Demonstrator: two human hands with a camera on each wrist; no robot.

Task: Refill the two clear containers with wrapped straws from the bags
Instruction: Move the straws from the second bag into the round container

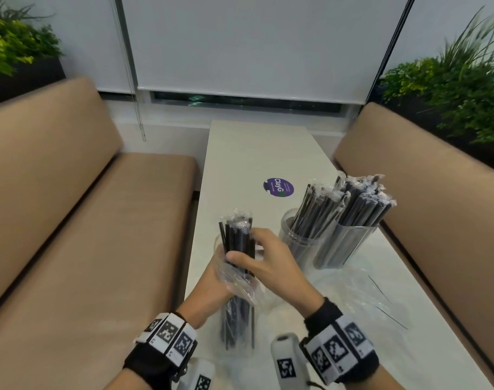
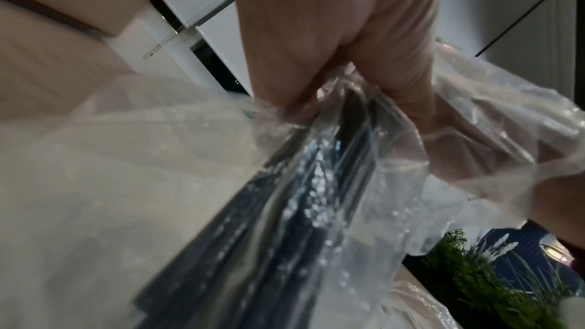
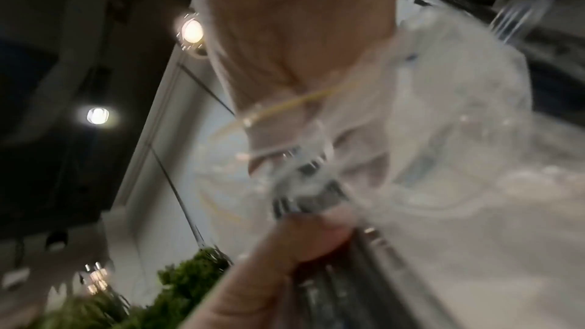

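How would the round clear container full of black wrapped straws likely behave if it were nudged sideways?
The round clear container may tip rather than slide: it looks tall and narrow, and its black wrapped straws lean out well above the rim. It looks like light plastic, so a small push could probably move it. The square clear container standing against it might brace that side.

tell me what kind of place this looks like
Probably a cafe or restaurant booth: tan benches flank a narrow white table, planters sit behind them, and two containers on the table hold wrapped straws.
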